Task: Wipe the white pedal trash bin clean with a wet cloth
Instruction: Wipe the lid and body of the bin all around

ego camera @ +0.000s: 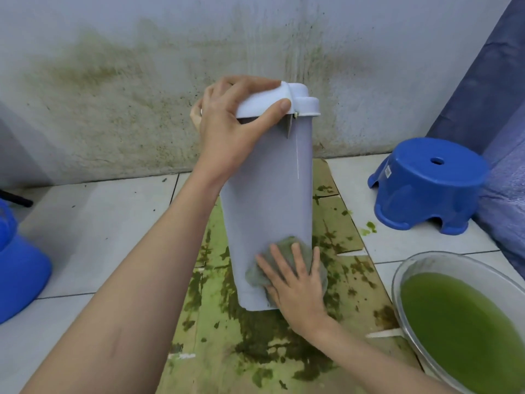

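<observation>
left hand (pixel 227 120) grips lid of tall white plastic pedal bin (pixel 272 189) | right hand (pixel 295 282) flat, fingers straight, pressing grey-green wet cloth (pixel 284 245) beneath it onto bin's lower side

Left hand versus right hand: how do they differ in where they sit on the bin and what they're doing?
The left hand is up at the bin's lid, thumb and fingers curled round its edge; the right hand is low, near the base. The left hand grips bare plastic; the right hand's straight, spread fingers press the cloth flat against the wall. Both touch the same bin, which stands on stained cardboard.
</observation>
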Tool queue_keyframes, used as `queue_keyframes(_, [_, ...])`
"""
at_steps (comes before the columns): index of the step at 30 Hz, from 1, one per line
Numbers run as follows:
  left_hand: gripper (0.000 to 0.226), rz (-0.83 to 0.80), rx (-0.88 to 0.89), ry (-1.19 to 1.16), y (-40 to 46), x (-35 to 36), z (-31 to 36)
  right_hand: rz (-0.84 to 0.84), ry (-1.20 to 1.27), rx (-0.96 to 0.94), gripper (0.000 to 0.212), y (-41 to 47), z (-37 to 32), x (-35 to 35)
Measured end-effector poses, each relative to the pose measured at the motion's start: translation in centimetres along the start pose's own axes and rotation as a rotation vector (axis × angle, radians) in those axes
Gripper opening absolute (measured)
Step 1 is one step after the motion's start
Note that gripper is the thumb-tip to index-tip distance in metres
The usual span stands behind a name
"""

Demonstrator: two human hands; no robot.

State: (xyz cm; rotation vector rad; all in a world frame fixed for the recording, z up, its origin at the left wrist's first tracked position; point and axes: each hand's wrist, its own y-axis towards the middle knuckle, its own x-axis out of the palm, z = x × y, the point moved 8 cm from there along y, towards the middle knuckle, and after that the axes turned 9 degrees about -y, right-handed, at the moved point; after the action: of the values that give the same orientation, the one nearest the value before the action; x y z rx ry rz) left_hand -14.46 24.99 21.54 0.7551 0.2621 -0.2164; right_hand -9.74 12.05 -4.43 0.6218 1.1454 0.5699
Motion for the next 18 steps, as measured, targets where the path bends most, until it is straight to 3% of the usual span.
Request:
queue_keyframes(4, [0.016, 0.019, 0.004, 0.016, 0.0, -0.1, -0.2, 0.015, -0.076, -0.403, 0.067, -4.2, -2.2, 0.8])
queue_keyframes(7, [0.018, -0.002, -0.017, -0.012, 0.3, -0.1, -0.3, 0.03, -0.012, -0.528, 0.058, -3.4, -1.2, 0.3])
queue_keyframes(9, [0.018, -0.008, -0.013, -0.01, 0.6, 0.3, -0.1, 0.05, 0.039, -0.45, 0.053, -1.1, 0.3, -0.8])
queue_keyframes(12, [0.02, -0.009, 0.005, 0.007, 0.7, 1.0, 0.2, 0.093, 0.15, -0.084, 0.047, 4.3, 3.2, -2.4])
queue_keyframes(14, [0.02, -0.011, 0.003, 0.001, 0.8, 1.0, 0.2, 0.107, 0.172, 0.032, 0.042, 6.5, 3.7, -3.1])
queue_keyframes(18, [0.021, 0.0, -0.007, -0.002, 0.6, 0.3, -0.3, 0.043, 0.02, -0.234, 0.051, 3.9, 0.1, -2.1])
